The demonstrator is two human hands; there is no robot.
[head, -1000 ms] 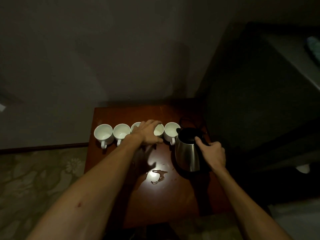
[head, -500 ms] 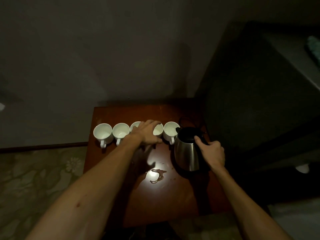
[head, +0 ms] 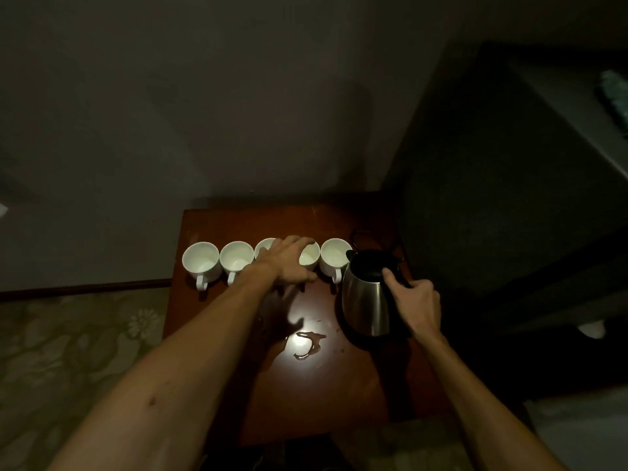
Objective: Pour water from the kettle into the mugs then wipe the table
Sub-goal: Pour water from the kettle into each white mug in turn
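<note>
Five white mugs (head: pixel 200 261) stand in a row across the far half of the dark wooden table (head: pixel 323 396), handles toward the viewer, the leftmost close to the table's left edge. Left hand (head: pixel 287 263) lies over the third and fourth mugs; whether its grip closes on either cannot be told. Right hand (head: pixel 416 302), grip closed on the black handle, holds the steel kettle (head: pixel 365 305) near the right edge, just beside the fifth mug. A small puddle (head: pixel 307 345) lies mid-table; the near half is open. A dark cabinet (head: pixel 509 198) bounds the right side
</note>
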